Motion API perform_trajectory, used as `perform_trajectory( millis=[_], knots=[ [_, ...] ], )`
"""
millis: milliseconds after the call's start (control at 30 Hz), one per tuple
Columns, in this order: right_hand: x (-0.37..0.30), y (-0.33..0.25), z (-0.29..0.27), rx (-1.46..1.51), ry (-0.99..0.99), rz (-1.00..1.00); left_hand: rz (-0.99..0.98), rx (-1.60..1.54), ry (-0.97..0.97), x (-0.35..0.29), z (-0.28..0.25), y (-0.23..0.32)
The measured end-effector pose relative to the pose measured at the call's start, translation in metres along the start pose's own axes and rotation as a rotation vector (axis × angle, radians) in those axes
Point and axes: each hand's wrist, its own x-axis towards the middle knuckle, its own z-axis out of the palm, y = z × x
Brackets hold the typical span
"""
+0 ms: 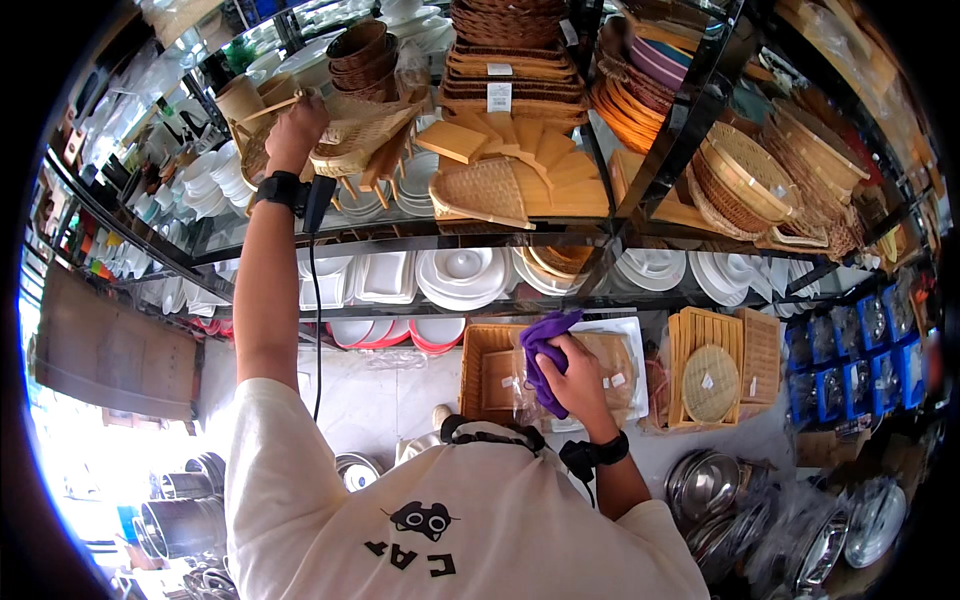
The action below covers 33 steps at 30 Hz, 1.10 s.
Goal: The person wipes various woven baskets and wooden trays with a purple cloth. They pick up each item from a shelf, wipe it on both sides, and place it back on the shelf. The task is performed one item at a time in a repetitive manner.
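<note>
My left hand [298, 128] reaches up to the glass shelf, its fingers closed on a light wooden rod [268, 109]. Whether that rod belongs to the stand below it I cannot tell. Beside this hand lies a woven bamboo tray [345, 152] on a small wooden stand. Lower down, in front of my body, my right hand [580, 378] grips a bunched purple cloth [546, 362]. The cloth hangs over plastic-wrapped goods in a white tray [633, 345] near the floor.
Wooden boards [545, 160] fan out on the shelf, near stacked brown baskets [515, 90] and round bamboo baskets [745, 175]. White plates [460, 275] fill the lower shelf. A black metal post [690, 100] stands right. Metal pots [180, 525] and lids [703, 482] flank me.
</note>
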Motion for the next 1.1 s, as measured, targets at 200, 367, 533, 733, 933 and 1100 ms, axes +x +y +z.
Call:
perform_trajectory(
  millis=[200, 367, 533, 733, 933, 1100],
  knots=[
    [0.0, -0.002, 0.003, 0.019, -0.038, 0.001, -0.039, 0.12, -0.13, -0.024, -0.017, 0.013],
    [0.001, -0.002, 0.004, 0.02, -0.039, -0.009, 0.092, 0.162, -0.12, -0.047, -0.029, 0.016],
    [-0.003, -0.004, 0.004, 0.014, -0.015, 0.004, 0.398, 0.03, 0.199, -0.074, -0.034, 0.031],
    [-0.011, 0.004, 0.002, -0.006, -0.014, 0.022, 0.582, -0.345, -0.192, -0.142, 0.002, 0.06],
    [-0.02, 0.006, -0.005, 0.003, -0.007, 0.048, 0.071, -0.513, -0.575, -0.151, 0.072, 0.065],
    [-0.029, 0.012, -0.008, -0.013, 0.018, 0.056, -0.088, -0.717, -0.744, -0.15, 0.105, 0.06]
  ],
)
